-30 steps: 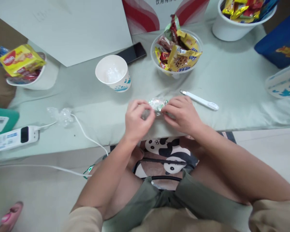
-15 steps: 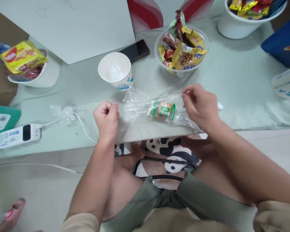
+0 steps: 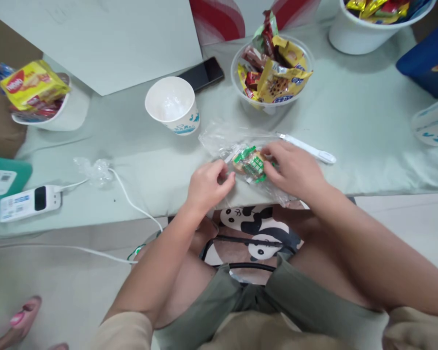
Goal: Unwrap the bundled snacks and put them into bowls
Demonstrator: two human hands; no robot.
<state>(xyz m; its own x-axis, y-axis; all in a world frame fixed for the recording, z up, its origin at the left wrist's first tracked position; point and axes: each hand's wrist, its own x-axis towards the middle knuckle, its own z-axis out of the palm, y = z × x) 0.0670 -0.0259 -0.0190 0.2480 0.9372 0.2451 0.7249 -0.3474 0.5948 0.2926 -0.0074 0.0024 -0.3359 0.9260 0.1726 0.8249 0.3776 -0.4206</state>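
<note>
A small snack packet (image 3: 253, 164) in clear wrapping with green ends and green print lies on a crumpled clear plastic bag (image 3: 219, 138) near the table's front edge. My right hand (image 3: 292, 167) has its thumb and fingers closed on the packet's right side. On the packet's left is my left hand (image 3: 209, 184), fingers curved, with a gap between thumb and forefinger and nothing visible in it. A white utility knife (image 3: 308, 148) rests just beyond my right hand. Behind the bag stands a white paper cup (image 3: 173, 107) with blue print, clear plastic inside it.
A clear bowl of wrapped snacks (image 3: 237, 80) stands behind the bag, beside a black phone (image 3: 202, 75). White tubs of snacks stand at left (image 3: 76, 109) and back right (image 3: 354, 36). A white power bank (image 3: 29, 203) with a cable lies at left, near a plastic scrap (image 3: 98, 171).
My left hand has moved right and loosened from a fist beside the packet. My right hand has let go of the bag's raised edge and taken the packet, now turned. The white knife is uncovered.
</note>
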